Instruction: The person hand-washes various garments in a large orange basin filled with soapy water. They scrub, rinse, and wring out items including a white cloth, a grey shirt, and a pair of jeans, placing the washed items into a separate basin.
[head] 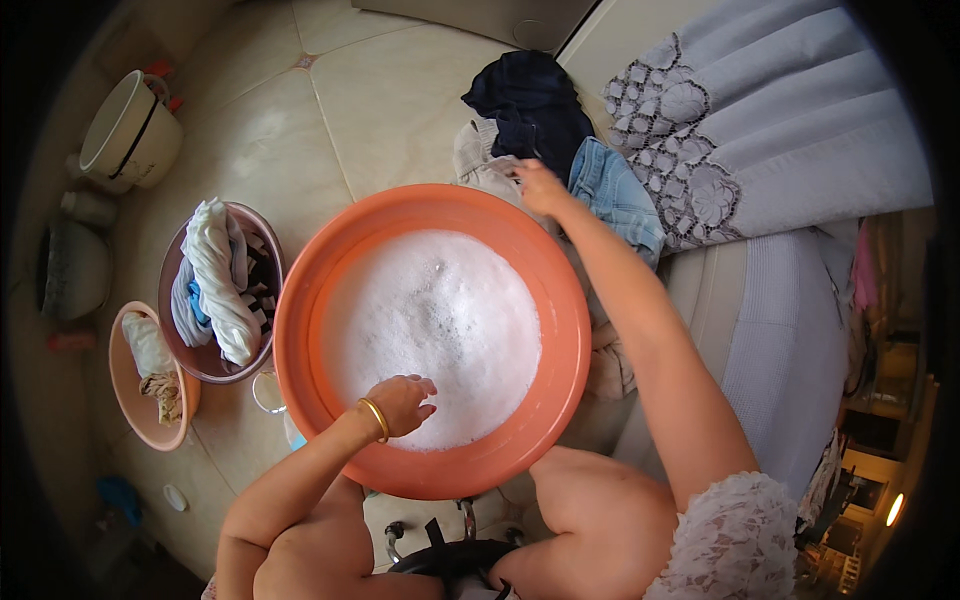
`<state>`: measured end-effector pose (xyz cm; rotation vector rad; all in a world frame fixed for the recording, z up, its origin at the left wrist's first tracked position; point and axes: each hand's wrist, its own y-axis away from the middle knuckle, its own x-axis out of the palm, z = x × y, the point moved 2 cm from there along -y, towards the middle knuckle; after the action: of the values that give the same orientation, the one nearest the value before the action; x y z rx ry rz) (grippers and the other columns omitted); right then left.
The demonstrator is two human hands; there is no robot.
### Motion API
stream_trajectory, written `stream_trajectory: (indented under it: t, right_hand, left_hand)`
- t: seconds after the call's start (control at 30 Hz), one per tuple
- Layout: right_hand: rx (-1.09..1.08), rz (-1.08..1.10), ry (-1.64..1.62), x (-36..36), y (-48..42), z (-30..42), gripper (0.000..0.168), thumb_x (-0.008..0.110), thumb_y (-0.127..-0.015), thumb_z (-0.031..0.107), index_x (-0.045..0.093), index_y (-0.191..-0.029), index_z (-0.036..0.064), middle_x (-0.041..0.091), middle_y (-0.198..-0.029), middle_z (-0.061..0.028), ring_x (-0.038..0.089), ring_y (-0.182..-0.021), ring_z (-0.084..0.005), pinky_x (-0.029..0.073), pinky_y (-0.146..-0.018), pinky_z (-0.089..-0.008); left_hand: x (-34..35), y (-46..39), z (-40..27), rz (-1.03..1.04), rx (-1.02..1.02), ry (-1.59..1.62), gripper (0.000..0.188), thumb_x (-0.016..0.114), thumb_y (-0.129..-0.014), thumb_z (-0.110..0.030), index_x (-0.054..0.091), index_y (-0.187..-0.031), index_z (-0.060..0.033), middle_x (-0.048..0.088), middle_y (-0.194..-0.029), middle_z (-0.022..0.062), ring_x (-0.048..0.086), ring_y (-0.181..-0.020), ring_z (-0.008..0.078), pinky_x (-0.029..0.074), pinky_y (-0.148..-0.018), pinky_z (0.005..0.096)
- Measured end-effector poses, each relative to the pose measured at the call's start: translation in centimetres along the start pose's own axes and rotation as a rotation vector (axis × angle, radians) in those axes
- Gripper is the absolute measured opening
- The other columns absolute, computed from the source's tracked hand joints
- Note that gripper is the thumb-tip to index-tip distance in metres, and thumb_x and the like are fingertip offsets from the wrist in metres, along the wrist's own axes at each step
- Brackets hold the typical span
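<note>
Before me stands a large orange plastic basin filled with white soap suds. My left hand, with a gold bangle at the wrist, hovers over the near left of the foam. Its fingers are loosely bent and hold nothing. Beyond the far right rim, my right hand reaches to a beige garment and its fingertips meet the cloth; whether they grip it is unclear. Dark navy clothing lies just past that hand, and light blue denim lies to its right.
Left of the big basin are a purple basin of twisted wet clothes and a smaller peach basin with cloth. A cream bucket stands farther back. A fabric-covered sofa borders the right side, with a lace-edged cover.
</note>
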<state>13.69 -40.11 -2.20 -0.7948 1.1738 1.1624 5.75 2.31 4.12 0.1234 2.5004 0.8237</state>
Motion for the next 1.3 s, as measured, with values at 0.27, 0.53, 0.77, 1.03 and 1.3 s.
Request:
stream_trajectory:
  t: [0.27, 0.53, 0.77, 1.03, 1.3]
  right_hand:
    - [0.523, -0.54, -0.568, -14.5, 1.4, -4.7, 0.054, 0.081, -0.058, 0.011, 0.06, -0.108, 0.007, 0.066, -0.096, -0.0111, 0.062, -0.085, -0.02, 0.049, -0.071, -0.0315]
    - [0.078, -1.153, -1.345, -33.8, 13.3, 5.4, 0.029, 0.056, -0.085, 0.0, 0.06, -0.112, -0.008, 0.062, -0.115, -0.0143, 0.059, -0.107, -0.0238, 0.048, -0.095, -0.0357]
    - [0.042, -1.018, -1.01, -30.6, 20.2, 16.3, 0.033, 0.05, -0.086, 0.001, 0.058, -0.117, -0.006, 0.06, -0.116, -0.0141, 0.056, -0.109, -0.0221, 0.048, -0.094, -0.0346]
    - [-0.364, 0.164, -1.155, -15.8, 21.1, 29.3, 0.059, 0.063, -0.071, -0.006, 0.058, -0.128, 0.008, 0.056, -0.09, -0.0024, 0.047, -0.075, -0.0126, 0.041, -0.076, -0.024]
    - [-0.314, -0.27, -0.377, -15.1, 17.4, 17.5, 0.083, 0.046, -0.061, -0.013, 0.041, -0.14, 0.013, 0.041, -0.142, -0.0136, 0.037, -0.133, -0.0294, 0.028, -0.113, -0.0412]
  left_hand:
    - [-3.1, 0.6, 0.5, -0.169, 0.008, 0.04, 0.026, 0.061, -0.087, -0.019, 0.061, -0.108, -0.003, 0.065, -0.102, 0.0131, 0.063, -0.094, 0.0299, 0.05, -0.084, 0.0381]
    - [-6.6, 1.4, -1.3, -0.336, 0.13, 0.226, 0.029, 0.066, -0.083, -0.005, 0.06, -0.112, -0.003, 0.064, -0.106, 0.0144, 0.065, -0.093, 0.0256, 0.052, -0.079, 0.0355]
    - [-9.2, 2.0, -9.5, -0.764, 0.435, 0.516, 0.109, 0.087, -0.065, -0.03, 0.02, -0.146, -0.0055, 0.038, -0.141, 0.021, 0.042, -0.128, 0.0327, 0.042, -0.099, 0.044]
    - [-3.3, 1.4, -4.2, -0.649, 0.184, 1.461, 0.053, 0.066, -0.085, -0.02, 0.045, -0.131, -0.0074, 0.051, -0.126, 0.0071, 0.052, -0.115, 0.0192, 0.039, -0.103, 0.0371]
    - [-6.3, 4.6, 0.2, -0.584, 0.372, 2.071, 0.048, 0.051, -0.089, -0.01, 0.042, -0.135, -0.0093, 0.057, -0.125, 0.0106, 0.055, -0.116, 0.0321, 0.042, -0.101, 0.0503]
